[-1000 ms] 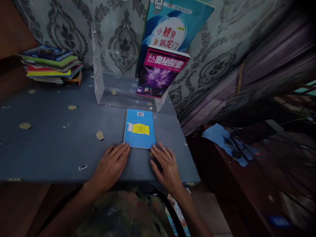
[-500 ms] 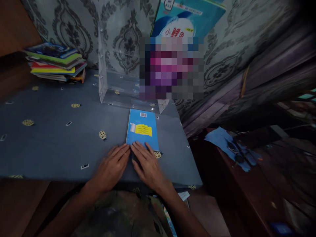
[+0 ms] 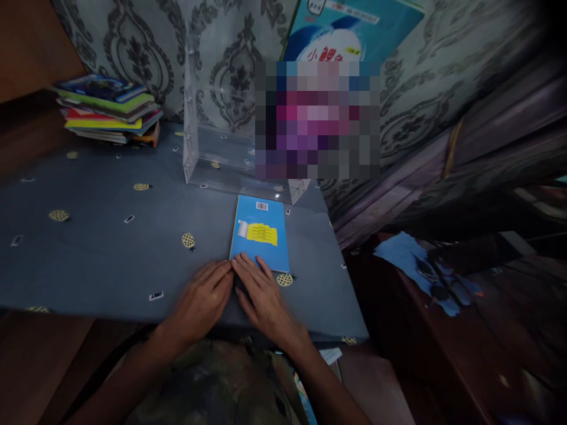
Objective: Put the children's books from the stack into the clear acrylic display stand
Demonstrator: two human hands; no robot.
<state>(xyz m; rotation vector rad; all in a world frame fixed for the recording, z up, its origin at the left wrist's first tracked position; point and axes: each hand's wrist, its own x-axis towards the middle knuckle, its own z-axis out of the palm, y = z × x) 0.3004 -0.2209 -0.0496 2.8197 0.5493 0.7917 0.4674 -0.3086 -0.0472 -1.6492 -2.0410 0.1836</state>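
Note:
A blue book with a barcode and a yellow patch of text lies flat on the cloth-covered table. My right hand rests over its lower left corner, fingers stretched out and the thumb apart. Beside it, my left hand lies at the book's lower left edge, fingers extended and close together. The fingertips of both hands meet near that corner. Neither hand grips anything.
Behind the book stands a clear acrylic rack, with a teal book above it, partly blurred out. A stack of books sits at the back left. To the right, a blue cloth and glasses lie on a dark red surface.
The view has shifted slightly, so the book, rack and stack appear a little further right. My hands stay by the book's lower left corner, with the fingertips slightly closer to its left edge.

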